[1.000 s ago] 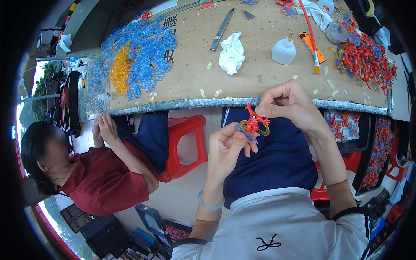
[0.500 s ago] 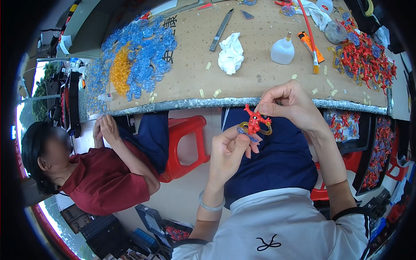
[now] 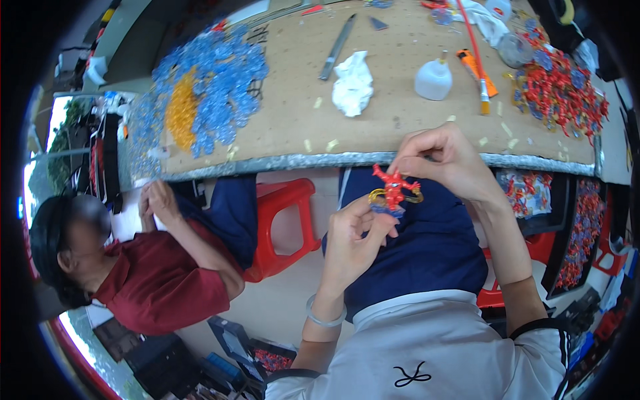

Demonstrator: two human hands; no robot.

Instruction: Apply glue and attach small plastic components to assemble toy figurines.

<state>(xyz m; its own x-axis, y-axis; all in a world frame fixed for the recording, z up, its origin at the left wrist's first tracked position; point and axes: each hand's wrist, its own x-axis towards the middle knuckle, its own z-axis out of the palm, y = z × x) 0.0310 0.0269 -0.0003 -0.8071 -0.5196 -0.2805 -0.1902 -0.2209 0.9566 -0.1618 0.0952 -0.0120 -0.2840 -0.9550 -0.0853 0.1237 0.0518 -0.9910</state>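
Over my lap, in front of the table edge, I hold a small red toy figure [image 3: 395,189] with spread arms, a yellow see-through ring part and a clear blue base. My left hand [image 3: 359,233] is closed on the figure's blue base, thumb and fingers pinching it from below. From above, my right hand [image 3: 437,160] has its thumb and fingertips pressed together at the figure's upper part, touching it. Exactly what the right fingertips pinch is hidden behind them.
On the table lie clear blue parts [image 3: 223,90], yellow parts [image 3: 181,110], a white bottle [image 3: 433,79], crumpled tissue [image 3: 352,83], a brush [image 3: 485,100], a cutter [image 3: 339,47] and red figures [image 3: 563,90]. At left sits a person [image 3: 160,273] with hands together.
The figure has turned and tilted slightly in my fingers and sits a little lower. My left hand has shifted slightly. The whole view has moved slightly.
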